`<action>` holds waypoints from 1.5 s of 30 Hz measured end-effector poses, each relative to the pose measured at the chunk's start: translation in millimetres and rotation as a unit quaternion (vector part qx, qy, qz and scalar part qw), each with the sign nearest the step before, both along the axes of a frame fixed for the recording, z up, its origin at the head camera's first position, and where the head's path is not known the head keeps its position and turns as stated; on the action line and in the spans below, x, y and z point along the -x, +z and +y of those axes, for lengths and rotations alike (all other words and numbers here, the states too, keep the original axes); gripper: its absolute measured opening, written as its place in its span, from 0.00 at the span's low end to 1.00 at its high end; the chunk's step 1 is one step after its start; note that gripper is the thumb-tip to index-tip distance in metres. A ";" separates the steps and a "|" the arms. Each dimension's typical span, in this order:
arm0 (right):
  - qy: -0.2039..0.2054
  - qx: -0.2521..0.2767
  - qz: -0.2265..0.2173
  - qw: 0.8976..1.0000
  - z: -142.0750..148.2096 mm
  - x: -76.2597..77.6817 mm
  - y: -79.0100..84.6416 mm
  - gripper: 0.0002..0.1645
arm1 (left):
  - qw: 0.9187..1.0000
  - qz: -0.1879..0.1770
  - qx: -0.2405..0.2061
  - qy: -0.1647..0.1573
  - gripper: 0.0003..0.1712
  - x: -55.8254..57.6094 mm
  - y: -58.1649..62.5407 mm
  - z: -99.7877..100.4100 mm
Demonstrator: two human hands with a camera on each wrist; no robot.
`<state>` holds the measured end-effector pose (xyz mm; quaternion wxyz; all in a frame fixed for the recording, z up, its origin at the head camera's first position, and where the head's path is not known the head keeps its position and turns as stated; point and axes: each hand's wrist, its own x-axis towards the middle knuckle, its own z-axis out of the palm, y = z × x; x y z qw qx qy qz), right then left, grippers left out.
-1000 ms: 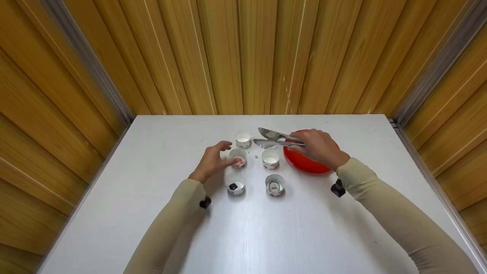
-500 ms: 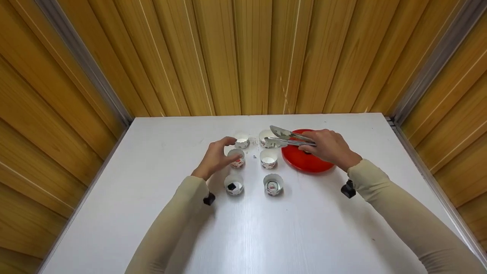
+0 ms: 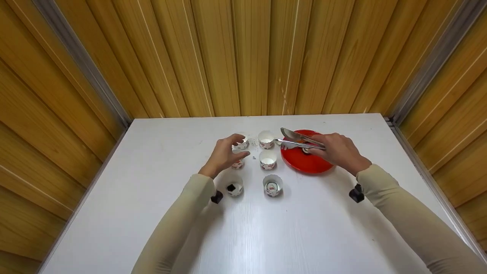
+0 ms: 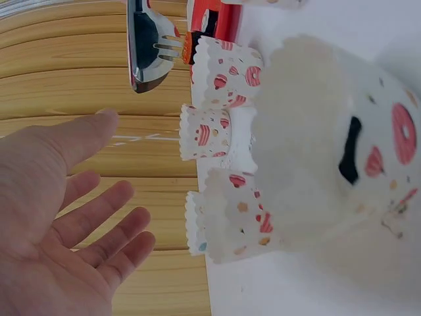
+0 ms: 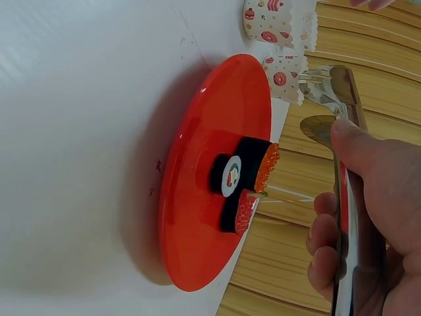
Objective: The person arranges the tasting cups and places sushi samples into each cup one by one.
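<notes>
A white counter (image 3: 315, 228) with a faint grain bears a round red plate (image 3: 304, 166), which sits flat. Left of the plate, six patterned white paper cups stand upright on the surface in two columns. In the column closer to the plate are a far cup (image 3: 266, 141) and a middle cup (image 3: 268, 163), both just beside it, and a near cup (image 3: 274, 193) on its nearer left. Farther left of the plate stand an outer far cup (image 3: 244, 145), an outer middle cup (image 3: 238, 164) and an outer near cup (image 3: 236, 192).
</notes>
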<state>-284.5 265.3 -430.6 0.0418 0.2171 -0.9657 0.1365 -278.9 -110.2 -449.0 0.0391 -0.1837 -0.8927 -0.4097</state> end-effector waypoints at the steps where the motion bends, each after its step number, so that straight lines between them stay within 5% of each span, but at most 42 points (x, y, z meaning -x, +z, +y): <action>1: -0.003 -0.003 -0.001 1.000 2.0 -0.4 -1.0 0.28 | 1.000 -0.001 0.002 -0.001 0.30 0.6 0.5 2.1; 20: -0.046 -0.006 -0.025 0.999 25.0 -8.5 -9.6 0.34 | 0.999 -0.036 0.023 -0.001 0.39 6.6 -6.9 37.1; 33: -0.052 -0.015 -0.010 0.998 33.9 -13.1 -16.2 0.33 | 0.998 -0.032 0.050 0.007 0.42 4.9 -21.7 44.4; 45: -0.069 -0.011 -0.021 0.997 42.2 -16.9 -18.7 0.37 | 0.998 -0.043 0.029 -0.019 0.43 5.9 -30.1 51.6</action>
